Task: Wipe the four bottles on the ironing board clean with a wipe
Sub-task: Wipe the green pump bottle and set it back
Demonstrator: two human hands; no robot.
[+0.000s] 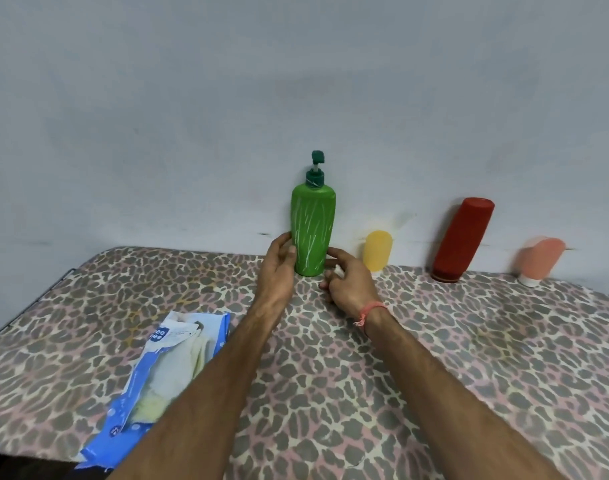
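A tall green pump bottle (312,230) stands upright at the back of the ironing board (434,341), against the wall. My left hand (278,265) touches its lower left side with loosely bent fingers. My right hand (348,282) sits at the bottle's lower right, its fingers curled round a small white wipe (339,270) of which only a bit shows. To the right, along the wall, stand a small yellow bottle (377,250), a red bottle (462,239) on its cap and a blurred pink bottle (540,259).
A blue wet-wipe pack (150,368) lies open on the board at the front left, with white wipes showing. The board has a leopard-print cover; its left edge (29,306) runs diagonally. A plain grey wall stands right behind the bottles.
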